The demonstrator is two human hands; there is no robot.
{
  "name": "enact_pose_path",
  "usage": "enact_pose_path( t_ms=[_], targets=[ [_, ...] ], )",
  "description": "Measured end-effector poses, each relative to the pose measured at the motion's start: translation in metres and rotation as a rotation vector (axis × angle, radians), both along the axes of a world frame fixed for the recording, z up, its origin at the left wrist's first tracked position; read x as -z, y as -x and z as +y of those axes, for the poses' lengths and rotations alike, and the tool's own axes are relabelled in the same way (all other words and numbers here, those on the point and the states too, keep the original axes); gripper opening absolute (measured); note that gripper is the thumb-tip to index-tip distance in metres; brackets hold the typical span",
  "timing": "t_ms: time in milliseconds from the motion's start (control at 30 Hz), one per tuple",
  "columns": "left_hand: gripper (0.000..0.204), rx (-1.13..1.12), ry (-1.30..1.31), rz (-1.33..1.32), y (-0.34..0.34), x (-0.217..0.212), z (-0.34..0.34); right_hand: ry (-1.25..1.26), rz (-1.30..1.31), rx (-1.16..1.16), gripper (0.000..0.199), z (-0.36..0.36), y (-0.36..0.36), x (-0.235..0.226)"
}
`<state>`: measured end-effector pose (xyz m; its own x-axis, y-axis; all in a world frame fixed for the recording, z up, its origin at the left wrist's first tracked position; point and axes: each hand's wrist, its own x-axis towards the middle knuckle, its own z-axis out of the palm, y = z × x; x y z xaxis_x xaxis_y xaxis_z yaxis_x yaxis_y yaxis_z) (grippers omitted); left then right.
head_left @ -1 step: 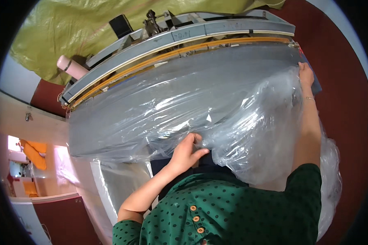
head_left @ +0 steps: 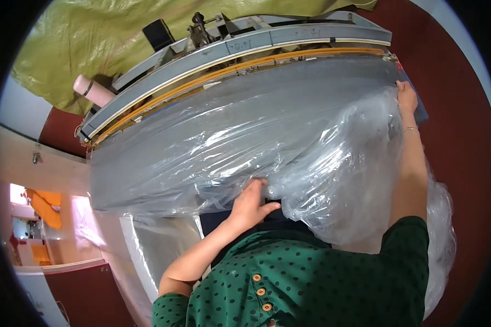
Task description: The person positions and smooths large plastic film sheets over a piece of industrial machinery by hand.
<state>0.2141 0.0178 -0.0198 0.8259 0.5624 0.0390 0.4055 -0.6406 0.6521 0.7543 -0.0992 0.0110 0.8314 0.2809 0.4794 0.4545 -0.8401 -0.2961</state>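
Observation:
Clear plastic film (head_left: 218, 136) spreads over a long grey work surface, wrinkled and shiny, and bunches into a loose heap on the right. My right hand (head_left: 407, 99) is stretched to the far right corner, its fingers closed on the film's edge there. Close to my body, my left hand (head_left: 250, 204) rests against the near edge of the film. Its thumb stands apart from the fingers, whose tips are slightly blurred against the plastic. More film hangs down past my right arm.
Along the far side runs a grey metal frame (head_left: 267, 38) with an orange strip (head_left: 245, 64) and a clamp-like metal fitting (head_left: 200, 30). A pink roll (head_left: 94, 90) lies at its left end. Behind is yellow-green sheeting (head_left: 93, 38). Dark red floor (head_left: 453, 163) shows at right.
My left hand's thumb has straightened slightly and its fingers have shifted a little against the film. My right hand keeps its hold on the film at the corner.

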Motion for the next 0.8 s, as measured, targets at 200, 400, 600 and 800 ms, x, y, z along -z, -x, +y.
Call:
enact_pose_path(
  t_ms=[200,400,600,800],
  targets=[
    [0.022,0.265,0.122,-0.161,-0.017,0.032,0.006,0.015,0.046,0.020,0.037,-0.004,-0.003,-0.001],
    [0.015,-0.085,1.142,-0.821,0.043,-0.113,0.047,0.018,0.061,0.005,0.038,-0.014,-0.006,0.000],
    [0.037,-0.019,-0.332,0.136,0.078,-0.148,0.059,0.046,0.081,-0.008,0.037,-0.011,-0.015,0.004],
    [0.010,-0.683,-0.334,-0.469,0.166,-0.164,0.132,0.043,0.033,-0.036,0.037,-0.013,-0.022,0.007]
  ],
)
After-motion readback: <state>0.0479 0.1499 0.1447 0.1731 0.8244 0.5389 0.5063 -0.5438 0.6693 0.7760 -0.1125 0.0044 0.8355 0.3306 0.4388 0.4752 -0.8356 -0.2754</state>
